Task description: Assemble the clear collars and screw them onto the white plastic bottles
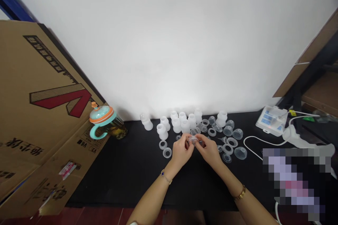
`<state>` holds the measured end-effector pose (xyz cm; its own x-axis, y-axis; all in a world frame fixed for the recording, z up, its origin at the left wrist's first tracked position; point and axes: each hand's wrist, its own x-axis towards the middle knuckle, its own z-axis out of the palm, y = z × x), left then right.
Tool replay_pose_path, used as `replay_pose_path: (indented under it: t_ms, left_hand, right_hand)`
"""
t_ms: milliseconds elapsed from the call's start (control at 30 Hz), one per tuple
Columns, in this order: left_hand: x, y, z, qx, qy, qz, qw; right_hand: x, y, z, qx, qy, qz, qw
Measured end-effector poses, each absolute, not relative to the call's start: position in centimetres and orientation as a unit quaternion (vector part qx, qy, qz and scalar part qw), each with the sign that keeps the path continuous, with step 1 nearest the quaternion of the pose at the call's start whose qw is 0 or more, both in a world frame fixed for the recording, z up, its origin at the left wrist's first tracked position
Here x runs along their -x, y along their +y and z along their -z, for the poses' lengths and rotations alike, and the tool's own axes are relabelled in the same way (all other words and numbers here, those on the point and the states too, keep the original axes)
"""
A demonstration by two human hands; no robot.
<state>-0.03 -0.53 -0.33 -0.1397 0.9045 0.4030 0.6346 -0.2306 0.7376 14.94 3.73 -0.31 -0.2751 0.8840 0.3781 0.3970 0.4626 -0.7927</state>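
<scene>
Between the fingertips of my left hand (183,150) and my right hand (210,150) is a small translucent round bottle part (193,140), pinched from both sides just above the black table. My fingers cover much of it, so I cannot tell whether it is one piece or two. Behind my hands stand several small white bottles (185,126). Translucent collar rings (227,149) and clear dome caps (240,153) lie right of my right hand. Two more collar rings, one of them the nearer ring (167,153), rest left of my left hand.
On the left, a teapot with a turquoise handle (101,114) stands against a large cardboard box (52,112). A bottle with a clear top (146,122) leans near the wall. To the right are a white plastic case (273,121), a white cable (253,137) and a pixelated patch.
</scene>
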Motion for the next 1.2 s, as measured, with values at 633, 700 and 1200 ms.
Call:
replay_pose_path:
  t_ms: [633,700,1200]
  left_hand:
    - [-0.12,-0.5,0.57,-0.65,0.613,-0.433,0.121]
    - [-0.15,-0.49,0.6,-0.646,0.616,-0.434,0.121]
    - [-0.01,-0.34,1.0,-0.658,0.603,-0.44,0.096]
  right_hand:
    - [-14.66,3.75,0.31,0.412,-0.729,-0.331,0.435]
    - [-14.68,3.77,0.2,0.41,-0.722,-0.339,0.441]
    - [-14.68,3.66,0.09,0.418,-0.729,-0.328,0.431]
